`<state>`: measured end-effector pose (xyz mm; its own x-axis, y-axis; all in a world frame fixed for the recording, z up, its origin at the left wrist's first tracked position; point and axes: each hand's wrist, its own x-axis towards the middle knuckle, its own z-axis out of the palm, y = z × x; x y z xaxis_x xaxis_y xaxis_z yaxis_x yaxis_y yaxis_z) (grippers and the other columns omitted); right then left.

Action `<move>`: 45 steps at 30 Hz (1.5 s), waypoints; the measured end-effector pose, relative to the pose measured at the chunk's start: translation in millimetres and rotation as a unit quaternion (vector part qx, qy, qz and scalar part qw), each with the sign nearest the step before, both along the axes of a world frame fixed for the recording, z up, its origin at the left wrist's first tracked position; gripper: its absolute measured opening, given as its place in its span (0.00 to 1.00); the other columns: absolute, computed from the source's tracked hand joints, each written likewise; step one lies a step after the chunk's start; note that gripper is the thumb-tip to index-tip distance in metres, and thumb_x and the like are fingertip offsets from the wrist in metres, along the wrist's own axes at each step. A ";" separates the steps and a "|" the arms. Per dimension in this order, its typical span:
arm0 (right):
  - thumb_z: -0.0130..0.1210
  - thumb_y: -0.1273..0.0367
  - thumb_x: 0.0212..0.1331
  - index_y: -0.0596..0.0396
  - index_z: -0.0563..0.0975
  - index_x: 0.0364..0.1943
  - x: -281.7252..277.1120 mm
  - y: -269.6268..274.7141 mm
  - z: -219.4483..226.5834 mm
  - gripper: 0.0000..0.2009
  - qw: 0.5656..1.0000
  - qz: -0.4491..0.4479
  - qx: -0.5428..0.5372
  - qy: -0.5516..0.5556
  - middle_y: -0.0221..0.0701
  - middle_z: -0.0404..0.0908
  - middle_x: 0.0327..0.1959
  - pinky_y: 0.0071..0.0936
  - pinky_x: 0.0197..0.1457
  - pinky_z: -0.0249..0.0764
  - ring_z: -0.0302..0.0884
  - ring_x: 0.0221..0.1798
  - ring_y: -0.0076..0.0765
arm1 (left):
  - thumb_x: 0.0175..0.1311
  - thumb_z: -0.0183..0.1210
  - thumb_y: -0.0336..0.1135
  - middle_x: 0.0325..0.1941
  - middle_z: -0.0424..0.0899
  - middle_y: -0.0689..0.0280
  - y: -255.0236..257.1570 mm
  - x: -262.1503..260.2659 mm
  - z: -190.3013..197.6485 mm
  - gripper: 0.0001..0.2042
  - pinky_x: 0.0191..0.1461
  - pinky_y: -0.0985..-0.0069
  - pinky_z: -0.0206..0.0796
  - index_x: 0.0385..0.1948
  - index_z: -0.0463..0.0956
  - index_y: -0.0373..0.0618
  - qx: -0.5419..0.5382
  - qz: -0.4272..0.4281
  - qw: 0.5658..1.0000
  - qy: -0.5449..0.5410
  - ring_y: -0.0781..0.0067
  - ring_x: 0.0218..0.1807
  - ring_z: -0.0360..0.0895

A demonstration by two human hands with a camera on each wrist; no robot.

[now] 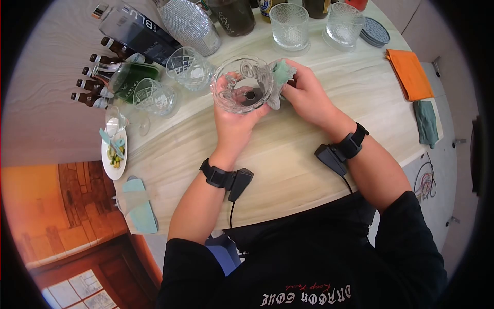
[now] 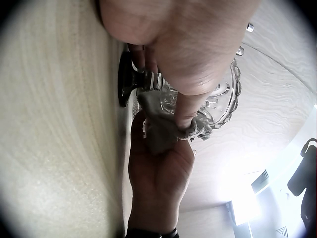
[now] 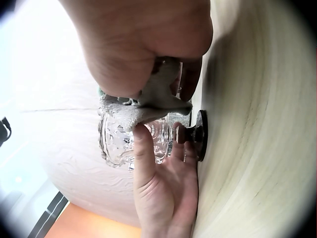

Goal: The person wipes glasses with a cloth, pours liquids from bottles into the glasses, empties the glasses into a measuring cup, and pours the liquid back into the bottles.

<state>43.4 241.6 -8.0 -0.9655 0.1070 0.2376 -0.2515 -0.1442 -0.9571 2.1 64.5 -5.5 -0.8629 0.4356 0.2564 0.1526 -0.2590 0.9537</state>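
Note:
A stemmed clear glass goblet [image 1: 260, 77] with a patterned bowl is in my left hand [image 1: 234, 123], which grips it around the bowl and stem. In the right wrist view the goblet's dark round foot [image 3: 202, 135] is close over the tabletop, with the left thumb on the bowl. My right hand [image 1: 311, 98] pinches a grey-green cloth [image 1: 282, 74] against the bowl's right side. Seen from the left wrist, the cloth [image 2: 161, 119] wraps the bowl's side, and the left thumb touches it. Part of the right fingers is hidden behind the cloth.
Two cut-glass tumblers [image 1: 190, 69] stand beyond the left hand, two textured glasses [image 1: 289, 31] at the back. Bottles [image 1: 139, 33] line the far left edge. A small stemmed glass [image 1: 116, 121] and a white plate [image 1: 119, 167] are left; folded orange [image 1: 410, 74] and green cloths [image 1: 425, 123] lie right.

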 end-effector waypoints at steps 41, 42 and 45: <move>0.62 0.76 0.45 0.64 0.70 0.62 9.1 -19.1 7.4 0.33 0.997 -0.029 -0.034 0.064 0.32 0.74 0.58 0.29 0.68 0.64 0.70 0.61 0.30 | 0.44 0.73 0.20 0.58 0.67 0.63 3.9 -0.3 -4.8 0.43 0.52 0.75 0.75 0.64 0.56 0.39 -0.070 0.084 0.992 0.061 0.71 0.53 0.75; 0.63 0.76 0.44 0.64 0.69 0.63 8.1 -19.4 6.2 0.34 0.997 -0.010 -0.032 0.067 0.32 0.73 0.58 0.29 0.68 0.65 0.70 0.61 0.30 | 0.44 0.74 0.20 0.59 0.66 0.63 3.1 -1.2 -6.1 0.43 0.53 0.74 0.75 0.65 0.56 0.39 -0.075 0.082 0.992 0.066 0.71 0.53 0.74; 0.64 0.78 0.43 0.64 0.70 0.63 6.5 -19.9 4.3 0.35 0.998 0.004 -0.050 0.049 0.32 0.75 0.58 0.29 0.67 0.66 0.70 0.61 0.30 | 0.43 0.74 0.20 0.60 0.65 0.62 0.8 -4.5 -10.1 0.44 0.54 0.74 0.74 0.65 0.56 0.38 -0.083 0.076 0.991 0.073 0.70 0.54 0.74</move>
